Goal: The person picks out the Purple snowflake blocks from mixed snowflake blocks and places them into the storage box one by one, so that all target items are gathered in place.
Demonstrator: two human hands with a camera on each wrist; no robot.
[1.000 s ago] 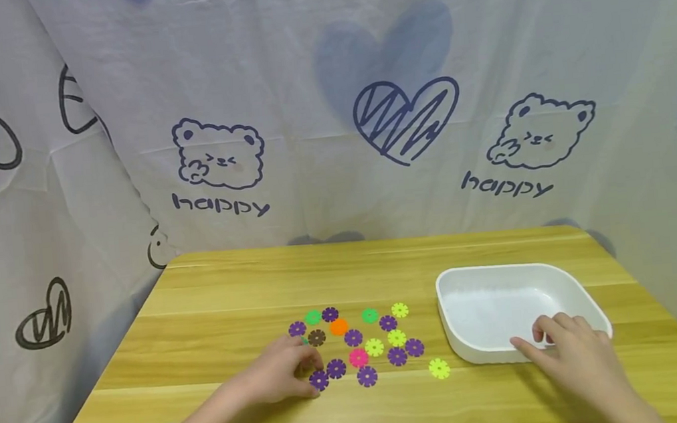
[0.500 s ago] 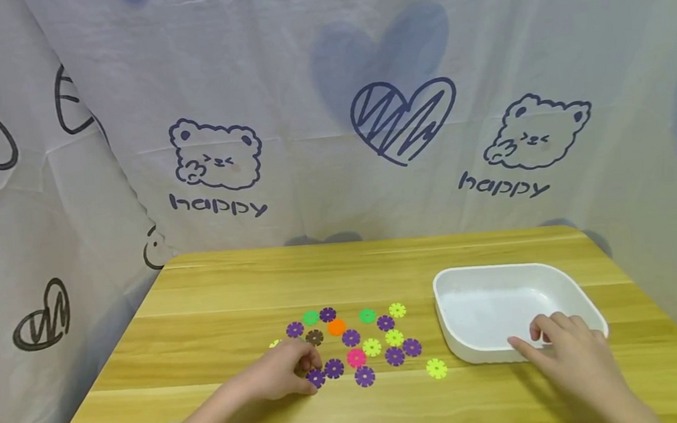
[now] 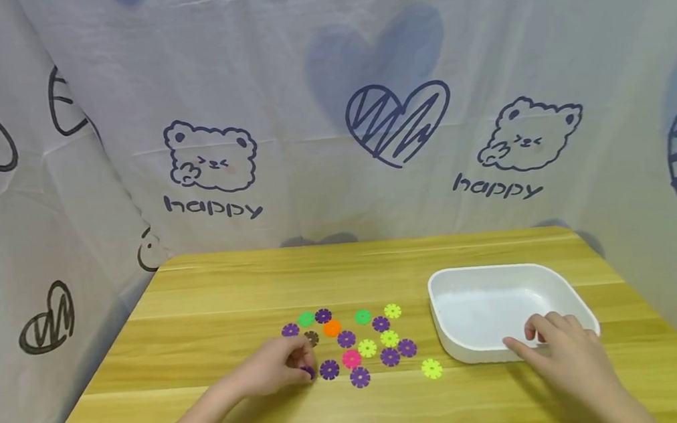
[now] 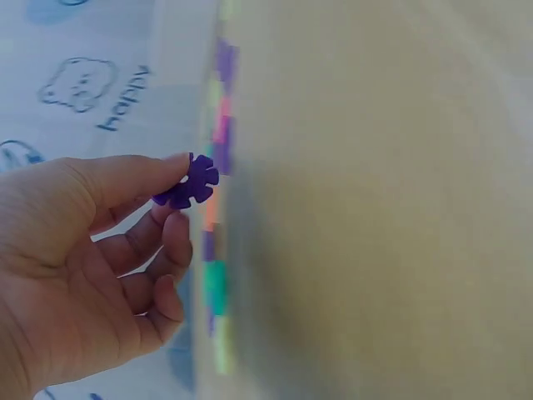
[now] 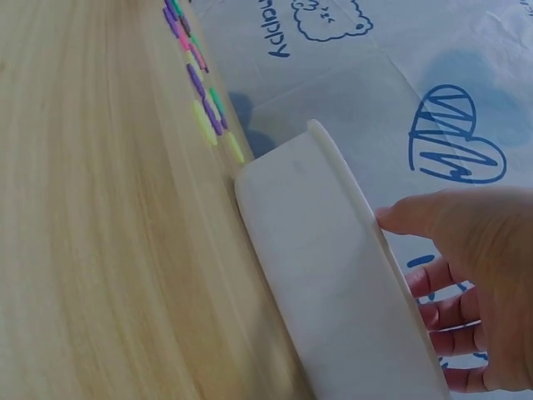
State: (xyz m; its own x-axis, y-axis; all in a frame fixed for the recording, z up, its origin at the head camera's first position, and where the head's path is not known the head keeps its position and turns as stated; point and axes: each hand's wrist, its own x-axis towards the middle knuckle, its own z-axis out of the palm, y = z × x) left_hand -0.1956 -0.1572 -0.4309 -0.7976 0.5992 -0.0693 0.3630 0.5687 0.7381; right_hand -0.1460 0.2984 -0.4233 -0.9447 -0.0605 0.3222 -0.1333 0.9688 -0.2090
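Head view: from above the near side, facing forward and down over the tabletop (image 3: 212,286) to the printed cloth (image 3: 306,187); widest of the three, takes in both hands. Left wrist view: close behind the left hand (image 4: 92,267), low, nearly level with the wood, rolled sideways so cloth falls left, table right. Right wrist view: close in by the right hand (image 5: 487,267), low, rolled the opposite way, table left, the white tray's (image 5: 325,267) outer wall large. Both wrist views share the row of discs (image 3: 351,359), edge-on; head and right wrist share the tray.
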